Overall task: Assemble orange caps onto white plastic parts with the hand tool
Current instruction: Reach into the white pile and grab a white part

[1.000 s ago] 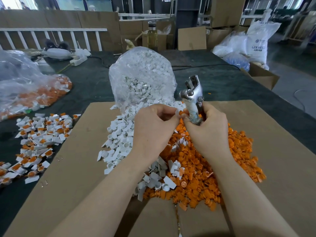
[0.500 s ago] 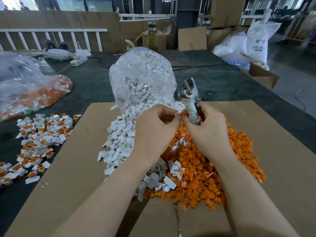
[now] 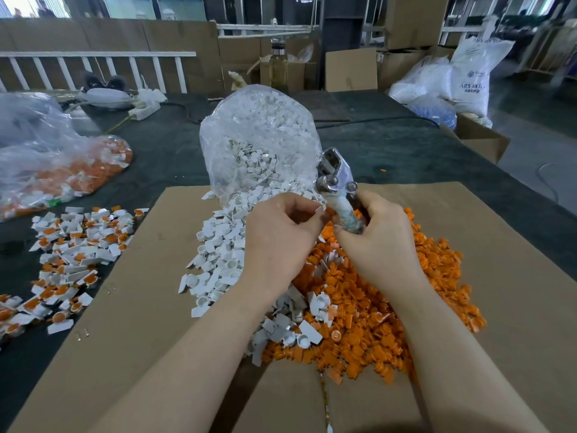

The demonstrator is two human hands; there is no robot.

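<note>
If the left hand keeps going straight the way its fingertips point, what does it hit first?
Most likely the hand tool held by the right hand; the left hand points right at its handle, though depth is unclear.

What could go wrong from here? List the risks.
1. The left hand pinches a small part right beside the metal hand tool that the right hand grips; fingertips could get nipped.
2. The loose white plastic parts and orange caps overlap, so pieces may mix or slide off the brown cardboard sheet.

Even daylight, sharp centre, warped edges
</note>
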